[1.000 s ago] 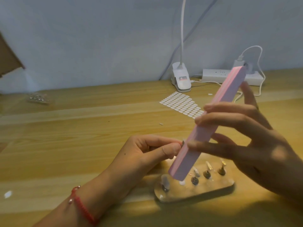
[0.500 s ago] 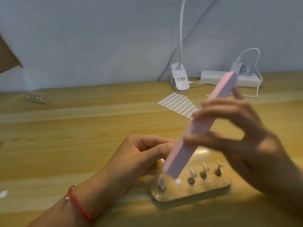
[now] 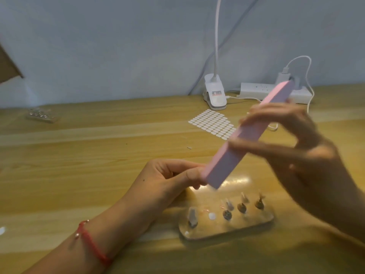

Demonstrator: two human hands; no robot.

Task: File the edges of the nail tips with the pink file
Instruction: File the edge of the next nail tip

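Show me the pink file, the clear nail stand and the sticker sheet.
pink file (image 3: pixel 249 133): head view, broad face, midway along its length.
clear nail stand (image 3: pixel 237 226): head view, bare front of base.
sticker sheet (image 3: pixel 212 123): head view, middle of the grid.

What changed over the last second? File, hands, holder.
The right hand drew the pink file upward: its lower end, earlier over the nail-tip holder, now sits beside the left hand. The right hand is motion-blurred. Grip on the file unchanged; left hand stays pinched, its contents hidden; holder unmoved.
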